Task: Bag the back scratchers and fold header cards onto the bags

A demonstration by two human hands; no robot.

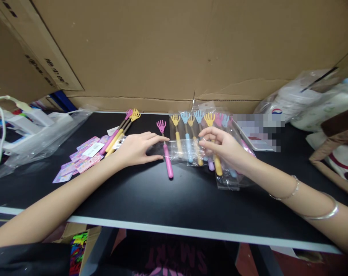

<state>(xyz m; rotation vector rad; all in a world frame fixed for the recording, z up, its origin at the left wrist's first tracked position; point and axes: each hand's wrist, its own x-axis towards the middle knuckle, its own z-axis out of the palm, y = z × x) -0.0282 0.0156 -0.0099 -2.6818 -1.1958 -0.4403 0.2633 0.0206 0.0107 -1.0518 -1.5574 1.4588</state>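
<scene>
Left hand (136, 148) thumb-index parted by 1 pink scratcher (168, 163), right hand (224, 147) curled over bagged scratchers (188, 145), grip unclear, cards (81, 158) toward tabletop (133, 199) left edge

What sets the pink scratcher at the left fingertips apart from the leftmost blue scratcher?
The blue scratcher lies between yellow scratchers; the pink scratcher lies left of them. The pink scratcher's handle ends nearer the table's front edge than the blue one's.
Both have hand-shaped heads matching their handles' colour.

The head view looks forward, down (quite near) onto the table (151, 199).
</scene>
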